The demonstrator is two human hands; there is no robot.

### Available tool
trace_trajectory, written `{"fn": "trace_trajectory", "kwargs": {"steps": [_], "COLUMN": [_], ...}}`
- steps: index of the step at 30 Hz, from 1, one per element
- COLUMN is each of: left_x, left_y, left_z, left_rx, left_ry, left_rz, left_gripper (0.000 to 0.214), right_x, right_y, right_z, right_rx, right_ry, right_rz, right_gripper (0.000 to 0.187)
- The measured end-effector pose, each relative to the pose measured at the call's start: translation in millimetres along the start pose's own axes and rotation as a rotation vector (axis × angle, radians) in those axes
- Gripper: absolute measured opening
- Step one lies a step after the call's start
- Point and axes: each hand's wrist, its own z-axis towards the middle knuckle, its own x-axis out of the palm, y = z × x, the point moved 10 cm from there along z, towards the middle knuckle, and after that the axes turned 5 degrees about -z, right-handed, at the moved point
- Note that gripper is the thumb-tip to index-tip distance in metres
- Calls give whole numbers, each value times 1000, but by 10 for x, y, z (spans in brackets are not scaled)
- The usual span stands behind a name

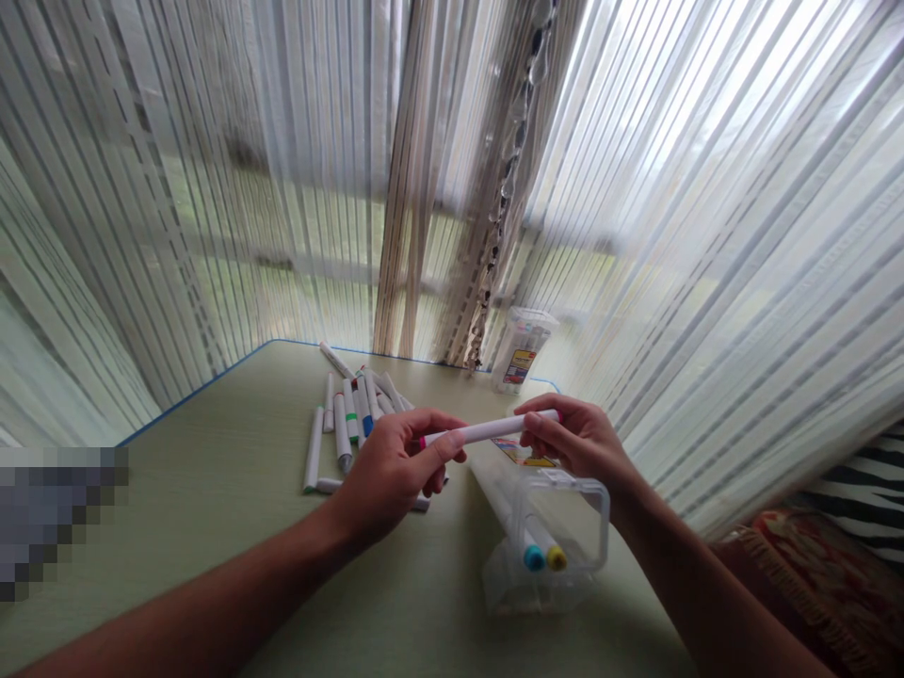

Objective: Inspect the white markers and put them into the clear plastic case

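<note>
A white marker (491, 430) with pink ends is held level between both hands, above the table. My left hand (395, 461) pinches its left end between thumb and fingers. At the other end, the fingers of my right hand (579, 438) are closed on it. Below my right hand lies a clear plastic case (498, 589) with a handle; a marker with a blue end (534, 557) and one with a yellow end (556, 557) are inside. Behind my left hand, several white markers (342, 428) lie in a loose pile, partly hidden by that hand.
A second clear case (521, 350) with a label stands upright near the far edge of the green table (233, 490). String curtains (303, 188) hang just behind the table. Patterned fabric (826, 574) shows at the lower right. A pixelated patch covers the left edge.
</note>
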Motion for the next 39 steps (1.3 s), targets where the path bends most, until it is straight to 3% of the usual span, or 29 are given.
{"fn": "trace_trajectory", "kwargs": {"steps": [39], "left_x": [60], "left_y": [79], "left_z": [-12], "left_rx": [-3], "left_ry": [79], "left_rz": [50], "left_gripper": [28], "right_x": [0], "right_y": [-5], "right_z": [19], "right_rx": [-10], "right_ry": [24], "right_rz": [-120], "right_gripper": [30]}}
